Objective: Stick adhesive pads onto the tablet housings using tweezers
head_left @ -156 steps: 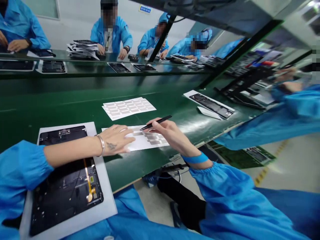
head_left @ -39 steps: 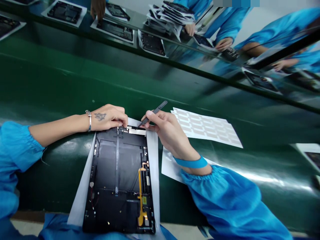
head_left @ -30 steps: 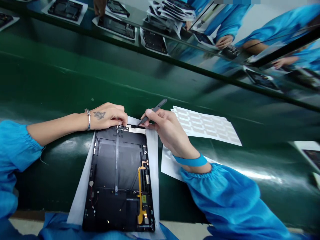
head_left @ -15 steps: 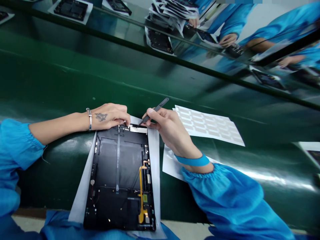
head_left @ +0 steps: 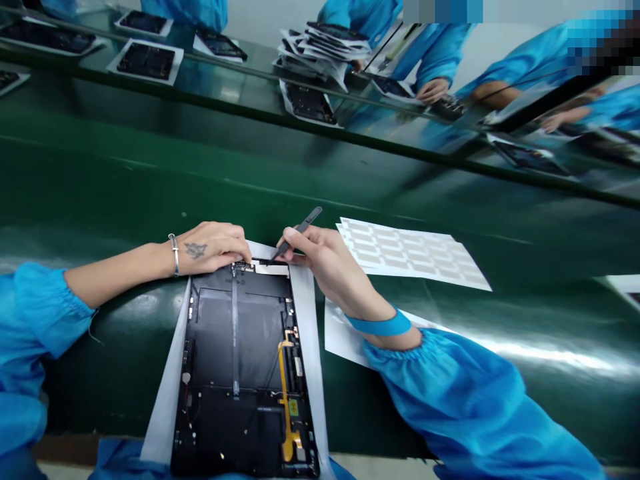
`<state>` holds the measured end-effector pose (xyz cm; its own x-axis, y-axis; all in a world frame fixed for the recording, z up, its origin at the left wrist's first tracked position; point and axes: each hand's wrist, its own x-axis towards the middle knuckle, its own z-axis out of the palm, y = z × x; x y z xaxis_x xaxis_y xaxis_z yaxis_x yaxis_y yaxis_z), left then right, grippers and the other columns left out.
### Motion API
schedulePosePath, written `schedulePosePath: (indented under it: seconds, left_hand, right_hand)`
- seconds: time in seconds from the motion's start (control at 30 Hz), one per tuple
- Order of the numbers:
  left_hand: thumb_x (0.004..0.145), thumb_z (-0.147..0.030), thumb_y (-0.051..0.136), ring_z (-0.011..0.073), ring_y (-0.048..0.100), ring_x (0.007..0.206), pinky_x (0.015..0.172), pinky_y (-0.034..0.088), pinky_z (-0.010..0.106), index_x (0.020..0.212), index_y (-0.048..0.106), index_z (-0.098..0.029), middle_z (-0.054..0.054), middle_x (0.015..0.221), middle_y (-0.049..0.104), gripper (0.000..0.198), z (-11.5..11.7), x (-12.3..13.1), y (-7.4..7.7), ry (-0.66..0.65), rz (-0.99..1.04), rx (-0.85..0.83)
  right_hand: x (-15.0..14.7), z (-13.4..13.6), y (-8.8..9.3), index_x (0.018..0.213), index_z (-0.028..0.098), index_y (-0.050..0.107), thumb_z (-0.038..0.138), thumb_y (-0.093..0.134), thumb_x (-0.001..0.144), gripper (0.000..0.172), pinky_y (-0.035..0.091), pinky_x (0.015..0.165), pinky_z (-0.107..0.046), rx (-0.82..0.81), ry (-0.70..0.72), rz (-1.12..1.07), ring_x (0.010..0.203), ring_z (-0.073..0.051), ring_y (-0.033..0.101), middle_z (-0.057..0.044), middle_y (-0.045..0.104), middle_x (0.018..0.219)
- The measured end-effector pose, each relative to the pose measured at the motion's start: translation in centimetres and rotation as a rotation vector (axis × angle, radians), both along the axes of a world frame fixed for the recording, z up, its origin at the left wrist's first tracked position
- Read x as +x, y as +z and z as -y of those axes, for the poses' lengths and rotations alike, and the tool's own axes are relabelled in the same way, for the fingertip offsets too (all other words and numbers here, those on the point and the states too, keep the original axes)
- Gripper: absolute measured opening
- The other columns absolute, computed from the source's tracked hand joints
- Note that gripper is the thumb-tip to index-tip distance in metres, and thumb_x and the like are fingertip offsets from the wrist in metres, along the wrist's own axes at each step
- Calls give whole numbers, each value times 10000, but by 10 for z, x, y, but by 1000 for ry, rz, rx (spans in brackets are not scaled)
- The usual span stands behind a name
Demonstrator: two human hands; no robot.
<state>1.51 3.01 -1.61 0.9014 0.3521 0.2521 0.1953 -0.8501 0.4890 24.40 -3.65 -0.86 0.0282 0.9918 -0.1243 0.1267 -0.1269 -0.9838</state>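
Green counter (head_left: 100,180) under the head view carries a black tablet housing (head_left: 245,373) on white backing paper (head_left: 310,333). Left hand (head_left: 213,250) rests loosely on its top edge; right hand (head_left: 325,257) pinches black tweezers (head_left: 299,231), tips at that edge, just beside a sheet of labels (head_left: 410,253).

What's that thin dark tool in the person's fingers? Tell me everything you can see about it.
It is a pair of slim black tweezers with a matte look, perhaps plastic or coated metal, tapering to a fine point. The right hand pinches them between thumb and fingers, much like a pen, with the tip angled down and the blunter end rising past the knuckles. The tip sits at the top edge of a black device panel, beside a white strip. Whether it actually touches either is hard to tell.
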Motion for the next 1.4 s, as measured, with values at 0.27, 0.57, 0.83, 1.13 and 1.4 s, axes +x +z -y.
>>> schedulePosePath:
  seconds: [0.27,0.57,0.83,1.13,1.4]
  left_hand:
    - [998,-106,446,176,581,876,774,468,267,1086,714,-186,82,1000,663,294,-1,-4,2,-60,-32,129]
    - [1005,-87,423,169,584,892,798,477,259,1101,697,-178,73,1003,658,304,0,-7,6,-67,-38,137]
    - [1021,-102,407,171,584,891,816,481,269,1106,688,-170,71,1015,677,302,-3,-9,2,-108,-8,170]
    - [1032,-124,387,179,564,879,784,471,278,1124,687,-172,82,1024,663,317,-2,-7,3,-100,-72,195]
    - [1032,-128,384,172,570,880,782,473,264,1129,686,-178,82,1027,658,322,-2,-7,3,-87,-85,217]
  right_hand:
    - [-2,-2,1,592,197,579,646,726,749,498,456,670,-303,28,38,12,653,-154,565,-5,578,619]
    - [-1,3,-4,671,197,602,572,584,880,430,408,615,-311,269,-60,372,613,-178,580,-20,623,620]
    - [-12,17,-12,787,190,682,608,537,922,463,500,641,-313,438,18,345,763,-224,671,-87,721,842]
    - [-12,19,-15,782,200,700,499,532,970,391,535,702,-326,554,44,431,788,-218,696,-87,740,872]
    - [-17,26,-13,854,221,698,328,552,986,225,536,712,-341,780,93,488,797,-212,659,-64,714,800]
